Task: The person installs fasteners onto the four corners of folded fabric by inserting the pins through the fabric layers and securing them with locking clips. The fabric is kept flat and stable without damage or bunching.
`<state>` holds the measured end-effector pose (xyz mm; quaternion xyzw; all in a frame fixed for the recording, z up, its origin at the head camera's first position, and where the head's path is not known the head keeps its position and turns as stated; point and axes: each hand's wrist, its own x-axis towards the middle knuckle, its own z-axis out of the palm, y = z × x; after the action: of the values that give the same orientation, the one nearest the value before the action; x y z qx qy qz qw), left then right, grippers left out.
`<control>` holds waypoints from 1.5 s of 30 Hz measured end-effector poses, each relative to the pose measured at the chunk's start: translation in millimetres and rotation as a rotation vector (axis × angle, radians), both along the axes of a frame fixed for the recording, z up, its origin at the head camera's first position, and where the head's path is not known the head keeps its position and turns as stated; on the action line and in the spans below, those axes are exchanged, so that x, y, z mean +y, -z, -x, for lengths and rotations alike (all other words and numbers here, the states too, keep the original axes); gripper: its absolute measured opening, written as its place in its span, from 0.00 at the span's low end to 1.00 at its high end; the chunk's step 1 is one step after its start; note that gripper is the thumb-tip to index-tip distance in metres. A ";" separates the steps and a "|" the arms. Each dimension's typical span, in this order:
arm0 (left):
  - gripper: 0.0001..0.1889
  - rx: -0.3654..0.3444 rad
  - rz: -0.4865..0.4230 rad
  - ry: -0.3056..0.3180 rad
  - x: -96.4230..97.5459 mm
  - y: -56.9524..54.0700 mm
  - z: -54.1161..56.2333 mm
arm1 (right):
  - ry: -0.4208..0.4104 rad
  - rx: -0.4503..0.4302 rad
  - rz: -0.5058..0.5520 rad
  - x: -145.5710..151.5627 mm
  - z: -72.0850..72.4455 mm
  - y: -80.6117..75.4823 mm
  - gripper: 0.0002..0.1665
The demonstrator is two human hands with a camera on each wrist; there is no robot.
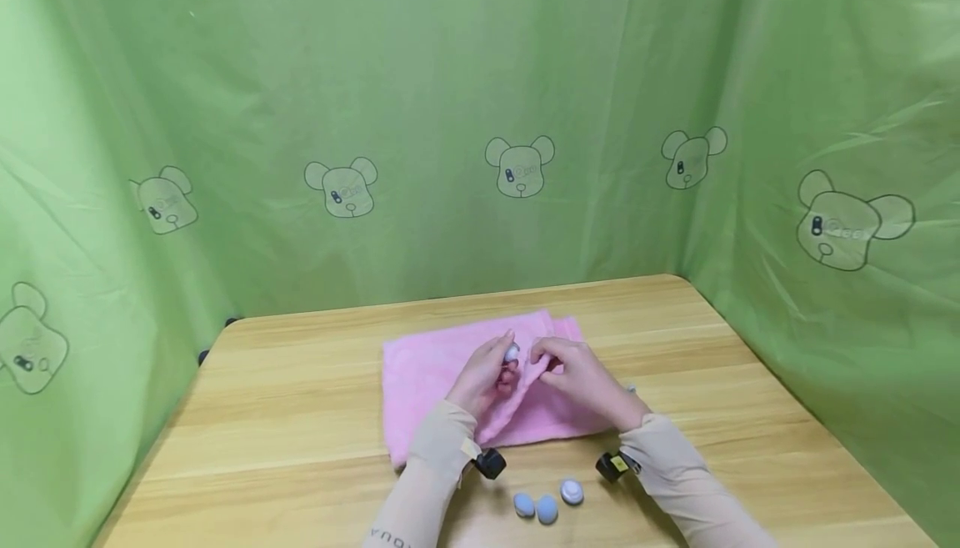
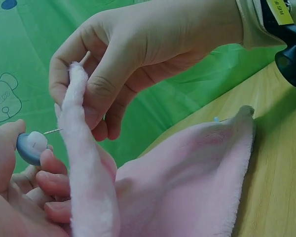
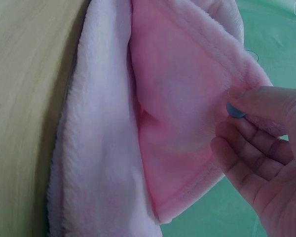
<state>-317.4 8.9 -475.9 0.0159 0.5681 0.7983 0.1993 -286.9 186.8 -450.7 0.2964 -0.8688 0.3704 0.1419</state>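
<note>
A pink fleece blanket (image 1: 427, 381) lies folded on the table, one edge lifted between the hands. My left hand (image 1: 483, 373) pinches a round blue-and-white quilt pin (image 2: 32, 147) by its head, and the pin's thin metal needle (image 2: 53, 131) points at the fleece, its tip right at the raised edge. My right hand (image 1: 573, 369) grips that raised edge between thumb and fingers. In the right wrist view, a small blue round piece (image 3: 235, 110) shows beneath the right thumb, against the fleece. The left hand is mostly hidden behind the cloth there.
Several round blue pieces lie near the table's front: one blue piece (image 1: 524, 505), another blue piece (image 1: 547, 509) and a white-centred piece (image 1: 572, 492). A small pale-blue item (image 1: 632, 387) sits at the blanket's right corner. A green curtain (image 1: 450, 72) surrounds the wooden table (image 1: 300, 414).
</note>
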 end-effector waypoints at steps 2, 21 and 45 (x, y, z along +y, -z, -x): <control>0.14 0.019 0.000 -0.015 0.8 -0.8 -0.2 | 0.000 0.004 -0.005 -0.2 0.4 0.1 0.13; 0.15 0.167 0.210 -0.094 2.8 -3.8 -5.9 | 0.018 -0.009 -0.003 -0.6 -0.6 -0.7 0.10; 0.11 0.301 0.258 -0.170 6.2 -7.8 -7.9 | 0.056 0.011 -0.002 1.9 0.0 -3.9 0.11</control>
<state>-309.5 15.1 -468.2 0.0613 0.6883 0.7215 0.0448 -286.9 188.7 -446.8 0.2743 -0.8763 0.3638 0.1565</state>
